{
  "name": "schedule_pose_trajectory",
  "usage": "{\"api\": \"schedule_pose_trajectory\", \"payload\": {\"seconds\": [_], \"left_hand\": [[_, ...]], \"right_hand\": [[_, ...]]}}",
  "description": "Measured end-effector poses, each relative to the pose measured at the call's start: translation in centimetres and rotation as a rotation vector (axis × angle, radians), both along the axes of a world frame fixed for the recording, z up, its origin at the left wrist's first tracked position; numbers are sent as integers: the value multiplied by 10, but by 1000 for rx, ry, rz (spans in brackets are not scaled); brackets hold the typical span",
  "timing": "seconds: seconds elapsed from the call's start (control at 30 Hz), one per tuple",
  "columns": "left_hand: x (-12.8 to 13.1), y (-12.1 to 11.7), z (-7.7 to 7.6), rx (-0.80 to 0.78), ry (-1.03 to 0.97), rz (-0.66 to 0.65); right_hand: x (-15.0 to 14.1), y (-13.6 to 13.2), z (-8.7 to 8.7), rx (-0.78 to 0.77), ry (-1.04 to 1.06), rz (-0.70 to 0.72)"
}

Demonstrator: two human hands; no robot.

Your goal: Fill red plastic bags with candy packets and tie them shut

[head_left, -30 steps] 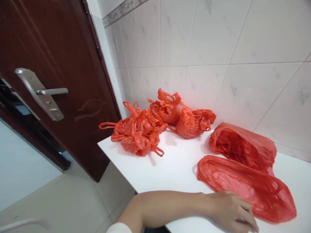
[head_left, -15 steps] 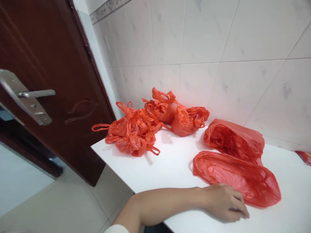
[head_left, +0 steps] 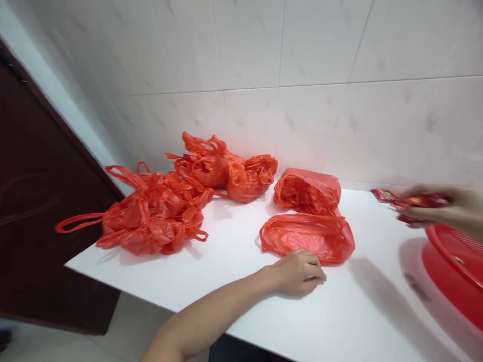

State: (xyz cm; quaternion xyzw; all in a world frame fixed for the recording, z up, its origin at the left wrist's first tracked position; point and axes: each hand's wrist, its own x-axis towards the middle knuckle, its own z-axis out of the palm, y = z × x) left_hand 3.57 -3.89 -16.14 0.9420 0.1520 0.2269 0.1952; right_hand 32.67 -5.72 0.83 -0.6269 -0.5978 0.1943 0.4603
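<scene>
My left hand (head_left: 298, 273) rests on the white table (head_left: 234, 281) with its fingers curled, touching the near edge of an open flat red plastic bag (head_left: 307, 237). A second open red bag (head_left: 307, 191) lies just behind that one. My right hand (head_left: 449, 208), blurred at the right edge, grips a small red packet (head_left: 400, 199) above the rim of a red basket (head_left: 455, 266). Several knotted red bags (head_left: 154, 216) sit in a heap at the left of the table.
More tied red bags (head_left: 226, 171) lie against the white tiled wall (head_left: 302, 75). A dark brown door (head_left: 33, 201) stands at the left, past the table's corner. Pale floor tiles (head_left: 71, 347) show below the table edge.
The view has swung to the right, so the door handle is gone from sight. My right hand with a red packet and the red basket have come into view. My left hand stays by the flat bag.
</scene>
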Motion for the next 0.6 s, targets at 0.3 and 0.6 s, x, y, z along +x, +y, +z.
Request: {"api": "schedule_pose_trajectory", "payload": {"seconds": [0.3, 0.6], "left_hand": [[-1, -2, 5, 6, 35, 30], [14, -25, 9, 100, -18, -59]], "right_hand": [[-112, 59, -63, -386, 152, 471], [-130, 66, -106, -333, 103, 568]]}}
